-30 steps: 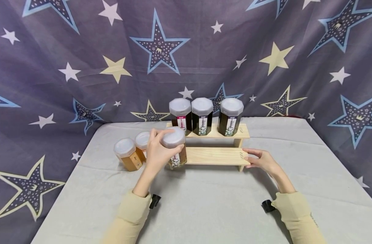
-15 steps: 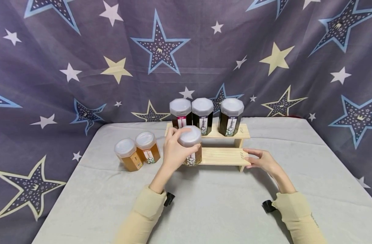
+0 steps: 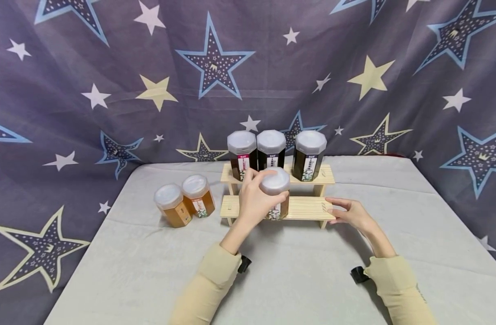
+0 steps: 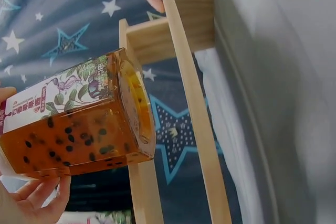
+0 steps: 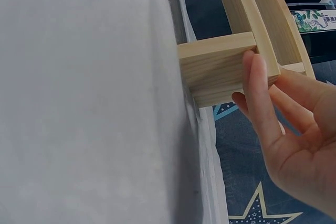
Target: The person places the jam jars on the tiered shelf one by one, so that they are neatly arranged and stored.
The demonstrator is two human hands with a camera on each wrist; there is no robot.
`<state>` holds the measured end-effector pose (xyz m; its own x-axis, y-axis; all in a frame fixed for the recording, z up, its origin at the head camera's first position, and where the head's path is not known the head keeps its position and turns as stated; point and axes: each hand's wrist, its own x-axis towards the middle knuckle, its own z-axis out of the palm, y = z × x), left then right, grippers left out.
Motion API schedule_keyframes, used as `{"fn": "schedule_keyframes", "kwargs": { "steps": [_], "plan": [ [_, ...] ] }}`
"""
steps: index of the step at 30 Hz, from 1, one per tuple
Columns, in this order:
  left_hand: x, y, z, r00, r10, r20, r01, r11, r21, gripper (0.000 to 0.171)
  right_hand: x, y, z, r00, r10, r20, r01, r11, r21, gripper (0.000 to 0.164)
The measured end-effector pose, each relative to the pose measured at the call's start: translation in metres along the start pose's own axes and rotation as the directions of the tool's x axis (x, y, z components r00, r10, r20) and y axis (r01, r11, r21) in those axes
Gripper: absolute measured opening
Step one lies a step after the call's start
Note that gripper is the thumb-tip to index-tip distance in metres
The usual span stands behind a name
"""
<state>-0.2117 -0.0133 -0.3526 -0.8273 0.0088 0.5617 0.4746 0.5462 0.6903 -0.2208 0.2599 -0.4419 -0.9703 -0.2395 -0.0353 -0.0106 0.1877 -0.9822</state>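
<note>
In the head view my left hand [image 3: 256, 199] grips a jar [image 3: 275, 196] with a frosted lid, fingers and thumb around its upper part. The left wrist view shows this jar [image 4: 79, 124] holding amber contents with dark seeds and bearing a white printed label. Its base hangs just off the lower board of a two-tier wooden rack [image 3: 306, 207]. My right hand [image 3: 353, 214] holds the right end of that lower board. In the right wrist view its fingers [image 5: 257, 87] curl around the board's corner.
Three dark jars with frosted lids, one of them this jar [image 3: 309, 158], stand on the rack's upper board. Two amber jars stand left of the rack, a nearer jar [image 3: 174, 205] and a labelled jar [image 3: 199, 197]. Behind the grey-covered table [image 3: 305, 280] hangs a starred curtain [image 3: 264, 81].
My left hand has carried the amber jar rightward along the lower board, from its left end to around the middle. The right hand has stayed at the board's right end.
</note>
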Motion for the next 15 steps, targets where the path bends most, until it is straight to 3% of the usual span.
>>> {"fn": "schedule_keyframes", "kwargs": {
  "steps": [7,15],
  "plan": [
    [-0.001,0.008,0.020,0.999,0.000,0.042,0.000,1.000,0.007,0.049,-0.001,-0.001,0.000,1.000,0.024,-0.005,-0.024,1.000,-0.003,0.048],
    [-0.003,0.014,0.039,0.998,0.032,0.045,-0.031,0.999,-0.014,0.047,-0.001,-0.002,0.000,1.000,0.020,-0.011,-0.020,1.000,-0.018,0.048]
  ]
}}
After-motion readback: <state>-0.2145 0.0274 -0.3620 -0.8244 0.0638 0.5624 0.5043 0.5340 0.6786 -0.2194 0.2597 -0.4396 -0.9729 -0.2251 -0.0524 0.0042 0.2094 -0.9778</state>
